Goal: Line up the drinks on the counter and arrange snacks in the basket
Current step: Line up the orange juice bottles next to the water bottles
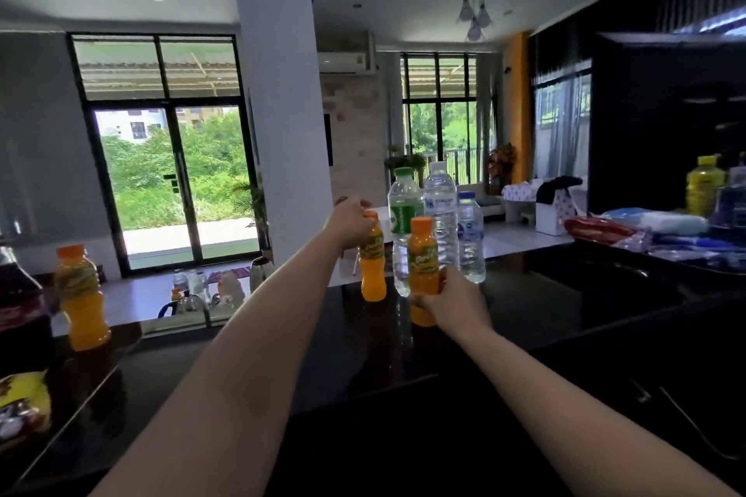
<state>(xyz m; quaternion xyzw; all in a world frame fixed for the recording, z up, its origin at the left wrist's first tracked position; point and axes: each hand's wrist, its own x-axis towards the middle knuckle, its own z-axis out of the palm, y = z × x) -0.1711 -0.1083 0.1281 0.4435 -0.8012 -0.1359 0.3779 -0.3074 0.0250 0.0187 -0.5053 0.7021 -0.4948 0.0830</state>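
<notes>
Two small orange juice bottles are in hand at the far middle of the black counter (pixel 545 295). The left hand (pixel 349 222) is closed over the cap and neck of the farther orange juice bottle (pixel 372 266), which stands upright on the counter. The right hand (pixel 452 301) is wrapped round the lower body of the nearer orange juice bottle (pixel 422 258), held upright; whether its base touches the counter cannot be told, since the hand hides it. Just behind them stand three clear water bottles close together: a green-capped bottle (pixel 403 214), a tall water bottle (pixel 441 214) and a small blue-capped water bottle (pixel 470 238).

The step in hand looks to be lining up the drinks, with the two juices being set in front of or beside the waters. The next move calls for setting each down upright in line with the group without knocking the crowded waters.

Well apart at the near left stand a third orange juice bottle (pixel 80 295) and a dark soda bottle (pixel 20 307), still to be brought over. A yellow snack bag (pixel 24 395) lies at the near left edge, and a red snack packet (pixel 597 228) at the far right; no basket is in view.
</notes>
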